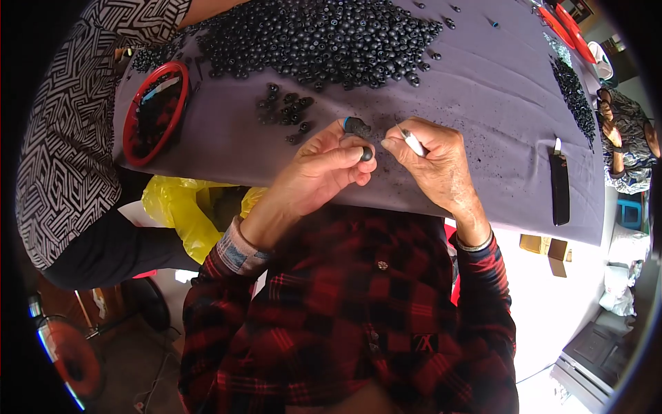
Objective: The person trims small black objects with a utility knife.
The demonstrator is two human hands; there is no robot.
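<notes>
Between the thumb and fingers of my left hand (314, 169) is a small round black piece (366, 154). A dark, worn cover with a blue edge (356, 127) sits on that hand's index finger. My right hand (441, 162) is closed around a slim white-handled tool (414, 143); its thin tip points toward the left hand, a short gap from the black piece. What kind of tip it has is too small to tell. Beyond the left hand lies a small group of similar black pieces (293, 110) on the purple-grey tablecloth (489, 103).
A large heap of black bead-like pieces (317, 41) covers the far side. At left are a red-rimmed tray (129, 141) and a person in a patterned top (65, 138). A black case (560, 186) lies at right. Dark crumbs dot the cloth. Yellow plastic (183, 214) hangs below the edge.
</notes>
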